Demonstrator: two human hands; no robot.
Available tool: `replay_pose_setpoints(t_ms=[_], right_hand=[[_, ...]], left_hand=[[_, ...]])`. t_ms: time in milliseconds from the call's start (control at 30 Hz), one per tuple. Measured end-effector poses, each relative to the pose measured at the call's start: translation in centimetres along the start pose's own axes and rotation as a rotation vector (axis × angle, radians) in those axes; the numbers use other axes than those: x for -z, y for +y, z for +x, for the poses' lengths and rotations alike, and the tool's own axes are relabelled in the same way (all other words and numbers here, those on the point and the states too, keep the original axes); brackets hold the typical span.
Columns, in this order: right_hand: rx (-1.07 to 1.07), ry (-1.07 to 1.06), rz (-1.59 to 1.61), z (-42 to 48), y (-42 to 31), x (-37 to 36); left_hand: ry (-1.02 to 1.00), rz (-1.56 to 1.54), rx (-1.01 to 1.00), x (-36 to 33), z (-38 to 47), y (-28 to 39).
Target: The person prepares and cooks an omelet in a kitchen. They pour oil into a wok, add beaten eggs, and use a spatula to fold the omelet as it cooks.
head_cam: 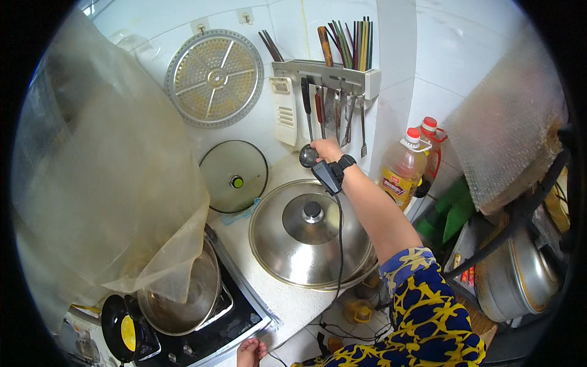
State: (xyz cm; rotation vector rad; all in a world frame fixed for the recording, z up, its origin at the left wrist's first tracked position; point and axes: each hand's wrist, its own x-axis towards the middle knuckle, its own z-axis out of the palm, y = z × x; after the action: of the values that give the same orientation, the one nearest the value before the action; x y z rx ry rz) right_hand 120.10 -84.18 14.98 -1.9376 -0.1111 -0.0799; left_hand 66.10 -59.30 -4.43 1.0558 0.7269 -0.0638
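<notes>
My right hand [327, 150] reaches up to the wall rack, its fingers closed around the lower end of a metal ladle [308, 156] just above the bowl. The ladle's black handle still reaches up to the rack. Below that arm, on the counter, a wok [369, 270] sits under a large domed steel lid [270, 220] with a glass centre and a black knob. My left hand [251, 352] is low by the front corner of the gas stove [229, 335], its fingers curled and nothing visible in them.
A metal rack [293, 68] carries chopsticks and several hanging utensils. A glass lid [220, 183] leans against the wall. At right stand oil bottles [403, 169]. Plastic sheeting [124, 183] hangs over a steel pan [202, 275] on the stove. A cable [340, 247] trails from my right wrist.
</notes>
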Motion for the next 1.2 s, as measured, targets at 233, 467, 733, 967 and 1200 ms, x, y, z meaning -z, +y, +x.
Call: replay_pose_setpoints(t_ms=[233,467,733,967,1200], right_hand=[[-0.114,0.179,-0.119,2.0,1.3,-1.2],[0.197,0.320,-0.369,6.4,5.1,-2.1],[0.199,0.273,-0.193,5.4,4.4,-2.1],[0.346,0.334,-0.220,5.1,4.4,-1.6],[0.390,0.350,-0.261,4.6,3.9,-1.5]], left_hand=[[0.140,0.023,0.009,0.5,-0.6,-0.3],[0.272,-0.019,0.023,1.8,-1.2,-2.2],[0.331,-0.065,0.035,2.0,-1.3,-3.2],[0.303,-0.051,0.040,1.0,-0.8,-3.1],[0.358,-0.063,0.076,-0.8,-0.6,-2.1]])
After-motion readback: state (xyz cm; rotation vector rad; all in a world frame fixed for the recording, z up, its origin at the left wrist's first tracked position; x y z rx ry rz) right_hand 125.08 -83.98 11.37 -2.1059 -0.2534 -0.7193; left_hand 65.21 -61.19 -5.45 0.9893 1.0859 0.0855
